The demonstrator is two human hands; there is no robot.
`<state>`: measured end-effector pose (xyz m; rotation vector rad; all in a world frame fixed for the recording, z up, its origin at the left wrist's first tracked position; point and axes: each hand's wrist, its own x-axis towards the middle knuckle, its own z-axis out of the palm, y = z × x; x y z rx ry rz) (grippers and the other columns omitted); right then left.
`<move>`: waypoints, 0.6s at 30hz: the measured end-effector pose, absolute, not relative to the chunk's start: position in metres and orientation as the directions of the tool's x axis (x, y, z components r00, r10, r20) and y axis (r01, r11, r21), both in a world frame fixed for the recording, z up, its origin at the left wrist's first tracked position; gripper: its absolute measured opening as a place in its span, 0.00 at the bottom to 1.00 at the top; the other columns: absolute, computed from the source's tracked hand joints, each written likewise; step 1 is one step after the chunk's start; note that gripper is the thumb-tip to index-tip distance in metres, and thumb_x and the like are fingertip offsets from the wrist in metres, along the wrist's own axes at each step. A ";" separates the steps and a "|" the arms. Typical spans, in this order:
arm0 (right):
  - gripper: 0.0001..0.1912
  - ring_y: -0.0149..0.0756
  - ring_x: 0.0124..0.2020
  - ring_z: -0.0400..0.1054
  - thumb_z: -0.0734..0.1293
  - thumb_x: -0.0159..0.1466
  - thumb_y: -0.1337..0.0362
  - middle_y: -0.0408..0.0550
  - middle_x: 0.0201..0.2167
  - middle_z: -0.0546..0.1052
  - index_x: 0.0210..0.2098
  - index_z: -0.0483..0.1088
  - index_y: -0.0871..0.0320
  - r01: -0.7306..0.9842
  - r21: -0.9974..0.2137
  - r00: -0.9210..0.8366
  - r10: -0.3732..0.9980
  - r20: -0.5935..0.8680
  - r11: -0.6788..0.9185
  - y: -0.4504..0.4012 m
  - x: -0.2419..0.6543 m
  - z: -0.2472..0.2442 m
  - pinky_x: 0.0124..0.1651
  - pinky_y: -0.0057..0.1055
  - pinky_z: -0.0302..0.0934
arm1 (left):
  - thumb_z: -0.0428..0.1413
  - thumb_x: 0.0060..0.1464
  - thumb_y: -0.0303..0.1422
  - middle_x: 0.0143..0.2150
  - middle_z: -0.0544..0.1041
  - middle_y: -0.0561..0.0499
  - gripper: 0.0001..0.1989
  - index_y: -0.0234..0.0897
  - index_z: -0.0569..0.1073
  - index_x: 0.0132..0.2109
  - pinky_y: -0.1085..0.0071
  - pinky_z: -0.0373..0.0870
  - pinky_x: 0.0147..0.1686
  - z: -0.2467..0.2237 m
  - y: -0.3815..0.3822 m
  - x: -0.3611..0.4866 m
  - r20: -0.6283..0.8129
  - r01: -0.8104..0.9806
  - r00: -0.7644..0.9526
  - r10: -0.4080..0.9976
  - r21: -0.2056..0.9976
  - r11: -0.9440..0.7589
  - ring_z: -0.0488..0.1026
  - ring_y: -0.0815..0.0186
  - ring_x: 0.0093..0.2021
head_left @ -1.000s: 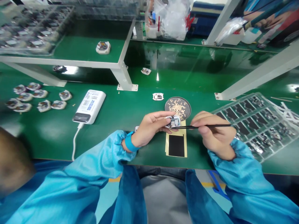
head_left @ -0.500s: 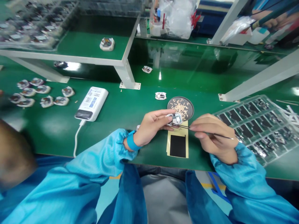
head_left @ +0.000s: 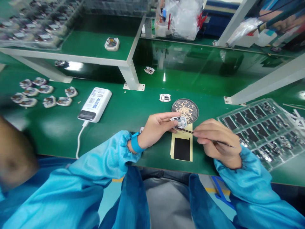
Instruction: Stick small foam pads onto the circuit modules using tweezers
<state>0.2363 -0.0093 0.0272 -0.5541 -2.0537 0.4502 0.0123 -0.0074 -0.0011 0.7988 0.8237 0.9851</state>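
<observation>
My left hand (head_left: 156, 128) pinches a small white device casing (head_left: 181, 121) with a circuit board showing inside. Thin dark tweezers (head_left: 188, 130) are held in my right hand (head_left: 216, 140), their tips at the lower edge of the casing. Just behind the casing lies a round perforated dish (head_left: 195, 111) with small beige pieces. A yellow sheet with a black rectangle (head_left: 181, 149) is on the green table below the casing. Another white casing (head_left: 165, 97) rests left of the dish.
A white power bank (head_left: 94, 105) with a cable lies left, beside several casings (head_left: 47, 101). On the right is a clear compartment tray (head_left: 262, 127). A metal-legged shelf (head_left: 130, 74) stands behind. Part of a person (head_left: 16, 152) shows at the left edge.
The tweezers' two prongs, apart earlier, now look closer together. My right hand has shifted very slightly, and the whole view has moved a little.
</observation>
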 end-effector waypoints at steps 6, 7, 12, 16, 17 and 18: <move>0.15 0.40 0.34 0.77 0.70 0.62 0.74 0.49 0.33 0.81 0.47 0.76 0.54 0.172 -0.557 -0.421 0.572 0.704 0.812 -0.014 0.228 0.030 0.34 0.38 0.72 | 0.69 0.52 0.33 0.50 0.82 0.42 0.23 0.33 0.80 0.55 0.70 0.81 0.39 -0.002 -0.008 0.014 -0.229 -0.380 0.325 0.918 0.857 0.349 0.82 0.63 0.40; 0.14 0.40 0.33 0.77 0.70 0.63 0.73 0.49 0.33 0.81 0.47 0.76 0.54 0.165 -0.562 -0.443 0.570 0.692 0.810 -0.015 0.228 0.030 0.35 0.38 0.72 | 0.69 0.52 0.33 0.50 0.82 0.42 0.23 0.33 0.80 0.55 0.69 0.81 0.39 -0.003 -0.008 0.014 -0.232 -0.377 0.323 0.918 0.858 0.350 0.82 0.63 0.40; 0.15 0.39 0.29 0.72 0.60 0.73 0.57 0.49 0.29 0.75 0.33 0.73 0.53 0.201 -0.622 -0.148 0.651 0.744 0.757 -0.014 0.232 0.028 0.31 0.40 0.69 | 0.69 0.52 0.35 0.48 0.83 0.41 0.24 0.33 0.79 0.56 0.68 0.81 0.39 -0.004 -0.007 0.014 -0.227 -0.362 0.335 0.915 0.865 0.347 0.83 0.59 0.41; 0.08 0.32 0.27 0.67 0.67 0.69 0.58 0.47 0.33 0.74 0.38 0.74 0.55 0.344 -0.810 -0.017 0.866 0.499 0.474 -0.013 0.223 0.019 0.27 0.32 0.60 | 0.67 0.54 0.35 0.45 0.83 0.43 0.21 0.32 0.79 0.55 0.68 0.81 0.40 -0.004 -0.010 0.016 -0.166 -0.332 0.301 0.939 0.905 0.266 0.82 0.63 0.38; 0.08 0.28 0.24 0.62 0.70 0.67 0.59 0.45 0.34 0.74 0.43 0.75 0.55 0.362 -0.854 -0.070 0.925 0.374 0.372 -0.013 0.220 0.017 0.24 0.30 0.56 | 0.67 0.55 0.34 0.47 0.82 0.43 0.20 0.33 0.80 0.53 0.69 0.81 0.40 -0.004 -0.012 0.017 -0.125 -0.323 0.281 0.952 0.921 0.217 0.82 0.64 0.38; 0.12 0.25 0.21 0.57 0.73 0.64 0.59 0.44 0.33 0.73 0.46 0.74 0.55 0.372 -0.886 -0.119 0.960 0.252 0.278 -0.014 0.216 0.015 0.23 0.28 0.52 | 0.67 0.55 0.34 0.50 0.80 0.43 0.18 0.33 0.80 0.52 0.70 0.81 0.41 -0.004 -0.013 0.018 -0.076 -0.312 0.258 0.963 0.937 0.158 0.81 0.65 0.39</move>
